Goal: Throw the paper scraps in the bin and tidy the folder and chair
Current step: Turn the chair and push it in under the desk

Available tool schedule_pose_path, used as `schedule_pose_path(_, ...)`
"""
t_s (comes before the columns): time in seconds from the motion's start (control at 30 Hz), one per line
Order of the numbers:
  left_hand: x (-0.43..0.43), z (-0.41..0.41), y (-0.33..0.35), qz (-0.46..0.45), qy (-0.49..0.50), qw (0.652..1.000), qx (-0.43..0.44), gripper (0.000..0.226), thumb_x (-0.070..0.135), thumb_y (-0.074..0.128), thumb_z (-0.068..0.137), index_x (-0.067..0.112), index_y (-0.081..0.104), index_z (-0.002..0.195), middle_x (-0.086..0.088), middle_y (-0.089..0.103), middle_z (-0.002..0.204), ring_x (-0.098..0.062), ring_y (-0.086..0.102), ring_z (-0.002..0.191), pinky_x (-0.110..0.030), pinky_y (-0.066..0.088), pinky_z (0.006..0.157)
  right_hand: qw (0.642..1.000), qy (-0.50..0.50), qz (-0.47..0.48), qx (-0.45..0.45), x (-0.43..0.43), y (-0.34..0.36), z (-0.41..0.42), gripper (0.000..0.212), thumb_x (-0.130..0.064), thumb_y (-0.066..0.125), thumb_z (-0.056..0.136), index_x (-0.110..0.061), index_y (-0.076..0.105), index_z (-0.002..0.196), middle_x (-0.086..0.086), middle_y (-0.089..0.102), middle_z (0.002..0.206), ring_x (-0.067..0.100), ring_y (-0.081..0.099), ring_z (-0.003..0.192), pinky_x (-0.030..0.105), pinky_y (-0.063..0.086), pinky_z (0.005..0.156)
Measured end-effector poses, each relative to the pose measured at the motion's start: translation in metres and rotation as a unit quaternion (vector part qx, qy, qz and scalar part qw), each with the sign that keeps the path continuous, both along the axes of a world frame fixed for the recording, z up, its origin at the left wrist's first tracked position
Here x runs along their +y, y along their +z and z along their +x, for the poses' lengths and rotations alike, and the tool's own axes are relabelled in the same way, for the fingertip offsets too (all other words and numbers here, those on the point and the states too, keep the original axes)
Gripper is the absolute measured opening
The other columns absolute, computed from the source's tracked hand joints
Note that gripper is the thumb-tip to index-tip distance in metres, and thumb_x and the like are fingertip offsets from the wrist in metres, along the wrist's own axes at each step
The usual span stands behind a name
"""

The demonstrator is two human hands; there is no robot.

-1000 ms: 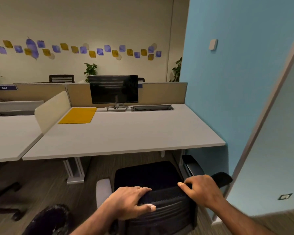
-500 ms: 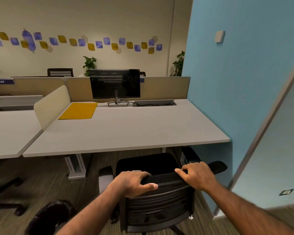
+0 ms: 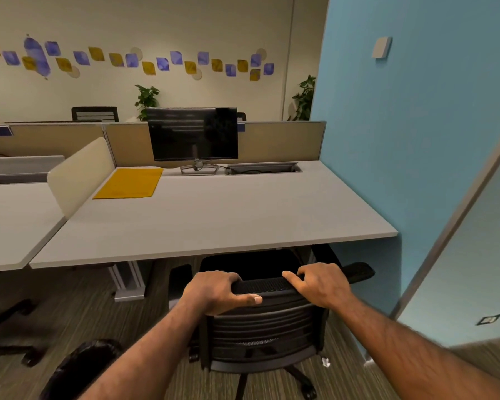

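A black mesh office chair [image 3: 264, 330] stands in front of the grey desk [image 3: 214, 226], its seat partly under the desk's front edge. My left hand [image 3: 217, 291] grips the left of the backrest's top rail, thumb along the back. My right hand [image 3: 321, 282] grips the right of the same rail. A yellow folder [image 3: 129, 183] lies flat at the desk's far left, beside the monitor. A small white paper scrap [image 3: 326, 362] lies on the carpet by the chair's right side.
A black monitor [image 3: 192, 134] stands at the desk's back by a cable tray [image 3: 263, 168]. A blue wall [image 3: 401, 140] borders the desk on the right. A black bag [image 3: 78, 368] sits on the floor at lower left. Another chair base [image 3: 12, 327] is at far left.
Both hands have pushed the chair forward, and its seat has slid further under the desk. The desk looms closer in the view.
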State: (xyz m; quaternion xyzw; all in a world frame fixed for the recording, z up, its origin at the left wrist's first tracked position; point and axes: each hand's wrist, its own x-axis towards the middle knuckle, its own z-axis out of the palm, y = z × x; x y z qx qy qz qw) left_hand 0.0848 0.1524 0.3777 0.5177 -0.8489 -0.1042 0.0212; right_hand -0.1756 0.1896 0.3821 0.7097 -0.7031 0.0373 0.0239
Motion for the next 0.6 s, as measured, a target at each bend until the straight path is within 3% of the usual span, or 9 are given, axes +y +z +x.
schedule_pose_path(0.27,-0.050,0.013,-0.003,-0.011,-0.006,1.000,0.008,0.094,0.105,0.023,0.050,0.039,0.063,0.104,0.013,0.068,0.085,-0.011,0.061,0.079,-0.035,0.051,0.072,1.000,0.007,-0.019,-0.010,-0.044,-0.004,0.010,0.093,-0.090,0.003,0.071,-0.030,0.071,0.088,-0.008,0.068,0.070,0.011,0.063,0.071,0.039,0.048,0.083)
schedule_pose_path(0.4,-0.077,0.017,-0.003,0.001,-0.009,1.000,0.022,0.095,0.105,0.025,0.049,0.039,0.062,0.106,0.014,0.069,0.093,-0.011,0.061,0.083,-0.033,0.052,0.072,0.999,0.028,-0.026,-0.031,-0.069,-0.006,0.010,0.088,-0.094,0.009,0.071,-0.033,0.070,0.092,-0.012,0.067,0.072,0.007,0.061,0.071,0.039,0.047,0.085)
schedule_pose_path(0.47,-0.091,0.020,-0.003,0.003,-0.017,0.999,0.031,0.095,0.104,0.026,0.050,0.039,0.062,0.108,0.014,0.070,0.097,-0.011,0.061,0.085,-0.033,0.050,0.071,0.998,0.049,-0.020,-0.042,-0.079,-0.008,0.009,0.084,-0.094,0.014,0.072,-0.034,0.068,0.095,-0.014,0.066,0.072,0.005,0.059,0.072,0.042,0.044,0.091)
schedule_pose_path(0.6,-0.117,0.024,-0.003,-0.005,-0.034,0.999,0.019,0.090,0.103,0.024,0.055,0.040,0.061,0.108,0.014,0.069,0.095,-0.012,0.059,0.084,-0.032,0.048,0.069,0.996,0.064,-0.017,-0.053,-0.101,-0.011,0.008,0.086,-0.096,0.020,0.069,-0.037,0.065,0.112,-0.015,0.072,0.100,0.008,0.062,0.099,0.052,0.024,0.114)
